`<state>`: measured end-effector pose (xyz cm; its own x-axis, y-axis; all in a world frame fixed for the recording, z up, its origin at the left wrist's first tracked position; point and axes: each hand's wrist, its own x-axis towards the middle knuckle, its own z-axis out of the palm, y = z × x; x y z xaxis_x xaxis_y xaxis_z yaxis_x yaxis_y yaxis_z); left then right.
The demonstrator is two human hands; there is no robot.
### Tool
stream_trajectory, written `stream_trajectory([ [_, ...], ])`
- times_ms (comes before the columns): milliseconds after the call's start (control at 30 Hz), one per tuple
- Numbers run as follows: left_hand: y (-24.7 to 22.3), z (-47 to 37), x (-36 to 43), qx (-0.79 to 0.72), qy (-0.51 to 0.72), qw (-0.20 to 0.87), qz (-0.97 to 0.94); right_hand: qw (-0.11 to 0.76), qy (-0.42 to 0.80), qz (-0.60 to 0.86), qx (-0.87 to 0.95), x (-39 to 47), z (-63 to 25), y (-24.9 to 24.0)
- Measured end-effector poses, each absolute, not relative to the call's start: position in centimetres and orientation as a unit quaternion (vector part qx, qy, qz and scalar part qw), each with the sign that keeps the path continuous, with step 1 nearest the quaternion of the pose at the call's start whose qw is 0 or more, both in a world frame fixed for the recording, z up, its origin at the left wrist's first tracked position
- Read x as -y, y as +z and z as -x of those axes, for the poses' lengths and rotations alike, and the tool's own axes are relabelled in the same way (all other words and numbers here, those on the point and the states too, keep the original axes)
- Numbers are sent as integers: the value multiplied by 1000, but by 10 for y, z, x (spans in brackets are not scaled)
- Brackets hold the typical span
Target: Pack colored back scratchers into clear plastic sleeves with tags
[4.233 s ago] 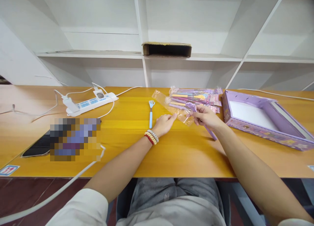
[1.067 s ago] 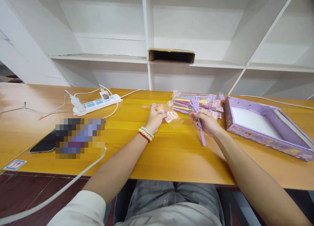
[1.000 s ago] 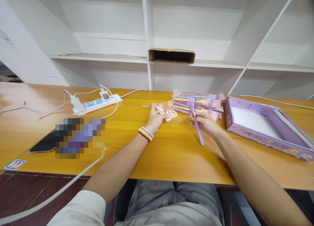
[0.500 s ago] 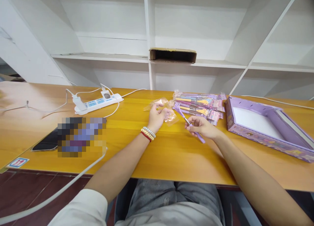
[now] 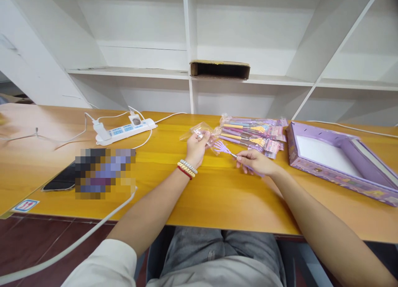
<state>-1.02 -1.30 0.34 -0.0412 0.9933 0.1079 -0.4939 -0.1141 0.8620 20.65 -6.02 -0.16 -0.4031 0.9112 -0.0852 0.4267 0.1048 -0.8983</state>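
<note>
My left hand [image 5: 196,149] pinches a clear plastic bag [image 5: 202,130], which spreads over and beyond the fingers. In my right hand [image 5: 255,162] is a purple back scratcher [image 5: 222,147] with a hand-shaped head and a short metal shaft. Its head points left, close to the bag's edge, and my fingers cover most of the handle. Behind my right hand lie several wrapped back scratchers [image 5: 251,133] in purple, yellow and blue, piled in clear packets with pink cards.
On the right stands a shallow purple box [image 5: 338,177] with a white inside. A white power strip [image 5: 126,131] with cords is at the back left, near a black phone [image 5: 60,179] and a blurred patch. An open cardboard box [image 5: 220,70] sits on the white shelf behind.
The back scratcher has turned in my right hand, its head swinging down and left toward the bag. My left hand has lifted and reshaped the bag slightly.
</note>
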Motion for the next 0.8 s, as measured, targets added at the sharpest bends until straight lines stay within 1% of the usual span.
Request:
stream_trajectory([
  [100, 2, 10, 13, -330, 635, 585, -382, 294, 446, 475, 700, 61, -204, 1],
  [200, 0, 8, 15, -328, 623, 589, -397, 305, 433, 470, 706, 61, -201, 0],
  [400, -4, 1, 22, -320, 599, 609, -410, 368, 456, 487, 647, 59, -196, -10],
  [600, -8, -1, 24, -310, 579, 631, -413, 399, 411, 513, 639, 60, -187, -12],
  [733, -13, -7, 27, -302, 552, 638, -443, 401, 414, 528, 625, 62, -182, -11],
  [800, -13, -9, 27, -300, 564, 630, -443, 366, 443, 526, 627, 62, -185, -9],
])
